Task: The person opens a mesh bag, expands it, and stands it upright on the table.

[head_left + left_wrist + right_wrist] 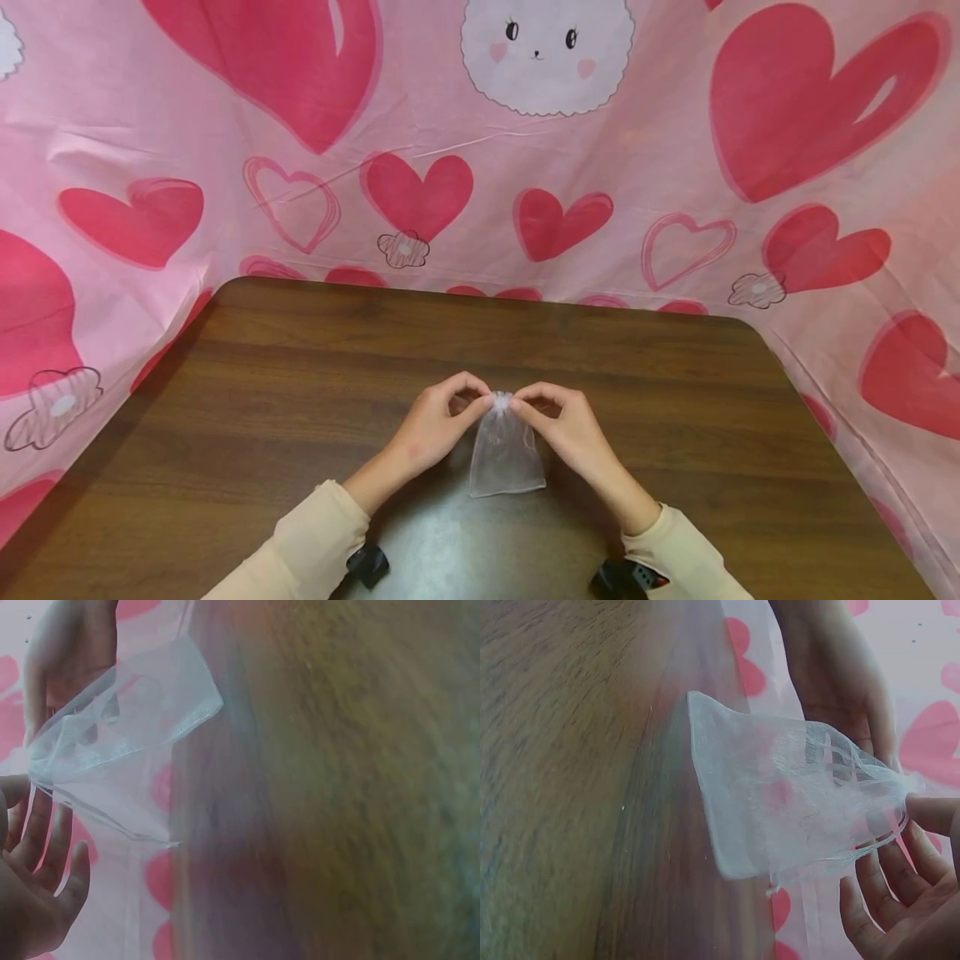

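Observation:
A sheer white organza drawstring bag (507,460) hangs between both hands over the table, its neck gathered tight at the top and its bottom seam lowest. My left hand (441,421) pinches the left side of the gathered neck between thumb and forefinger. On the opposite side, my right hand (564,423) pinches the neck the same way. A thin drawstring cord (120,829) runs loose along the bag in the left wrist view. Through the mesh of the bag (780,795) in the right wrist view, the fingers behind it show; no contents are visible.
The brown wood-grain table (300,375) spreads beneath the hands. A pink cloth (480,133) printed with hearts stands behind it and along both sides. Dark wrist devices sit below both cream sleeves (322,529).

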A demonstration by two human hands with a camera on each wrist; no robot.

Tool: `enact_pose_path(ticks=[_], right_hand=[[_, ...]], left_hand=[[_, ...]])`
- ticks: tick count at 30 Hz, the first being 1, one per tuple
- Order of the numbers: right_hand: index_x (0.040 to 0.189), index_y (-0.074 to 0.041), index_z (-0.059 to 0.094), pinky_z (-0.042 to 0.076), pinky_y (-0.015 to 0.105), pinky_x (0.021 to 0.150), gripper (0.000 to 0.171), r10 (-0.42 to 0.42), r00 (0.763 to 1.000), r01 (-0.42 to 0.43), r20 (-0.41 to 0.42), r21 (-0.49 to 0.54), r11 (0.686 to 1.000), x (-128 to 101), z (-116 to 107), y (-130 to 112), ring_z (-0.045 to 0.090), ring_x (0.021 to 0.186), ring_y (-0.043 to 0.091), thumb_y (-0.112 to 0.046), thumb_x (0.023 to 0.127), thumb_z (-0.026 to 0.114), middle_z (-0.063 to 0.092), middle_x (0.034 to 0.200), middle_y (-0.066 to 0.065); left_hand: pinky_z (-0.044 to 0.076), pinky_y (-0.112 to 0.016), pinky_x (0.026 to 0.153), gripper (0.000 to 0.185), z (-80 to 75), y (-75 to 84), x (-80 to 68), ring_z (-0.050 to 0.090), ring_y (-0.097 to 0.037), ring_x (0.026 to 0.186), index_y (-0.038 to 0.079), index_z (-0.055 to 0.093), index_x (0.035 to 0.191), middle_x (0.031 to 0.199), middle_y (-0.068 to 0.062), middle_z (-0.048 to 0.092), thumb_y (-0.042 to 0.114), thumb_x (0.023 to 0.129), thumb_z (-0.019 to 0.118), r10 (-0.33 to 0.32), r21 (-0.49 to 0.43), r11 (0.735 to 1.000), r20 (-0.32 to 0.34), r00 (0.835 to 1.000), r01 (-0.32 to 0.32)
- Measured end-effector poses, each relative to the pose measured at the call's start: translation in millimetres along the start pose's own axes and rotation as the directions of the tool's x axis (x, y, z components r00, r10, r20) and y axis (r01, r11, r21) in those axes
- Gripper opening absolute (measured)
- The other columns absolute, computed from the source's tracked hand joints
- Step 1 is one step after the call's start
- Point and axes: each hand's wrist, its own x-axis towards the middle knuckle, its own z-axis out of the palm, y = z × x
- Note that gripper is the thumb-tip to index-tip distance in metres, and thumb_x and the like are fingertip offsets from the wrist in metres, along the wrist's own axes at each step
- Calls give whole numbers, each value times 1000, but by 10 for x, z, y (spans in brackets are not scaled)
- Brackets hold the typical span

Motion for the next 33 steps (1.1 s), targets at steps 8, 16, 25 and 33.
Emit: enact_pose_path(ticks=[8, 16, 25, 33], right_hand=[[95, -3, 73, 51, 29, 77, 14, 37, 999, -37, 2, 49, 998, -17, 37, -29, 66, 86, 18, -17, 90, 74, 72, 93, 6], [91, -3, 71, 48, 26, 67, 14, 19, 999, -16, -31, 86, 996, -36, 60, -44, 62, 76, 14, -16, 90, 74, 69, 86, 7], [89, -2, 70, 46, 24, 63, 13, -13, 994, 25, -105, 113, 993, -39, 53, -17, 59, 72, 12, -14, 90, 75, 68, 83, 8], [89, -1, 70, 45, 24, 59, 13, -9, 993, 22, -115, 118, 993, -25, 18, -7, 57, 70, 13, -14, 90, 74, 65, 80, 7]], left_hand=[[47, -37, 82, 13, 4, 20, -24, 59, -15, 88, 11, 66, 100, 95, 1, 66, 23, 97, 65, 18, -81, 997, 32, 999, -16], [48, -35, 75, 9, 10, 55, -39, 59, -12, 81, 17, 68, 96, 91, 7, 67, 26, 96, 68, -29, 9, 1000, -24, 999, 29], [48, -36, 77, 11, 10, 68, -35, 61, -11, 81, 22, 70, 95, 90, 11, 69, 33, 94, 69, -84, 76, 993, -91, 992, 91], [48, -37, 75, 9, -13, 76, -27, 61, -12, 80, 25, 69, 95, 90, 13, 69, 34, 94, 69, -88, 74, 993, -101, 991, 96]])
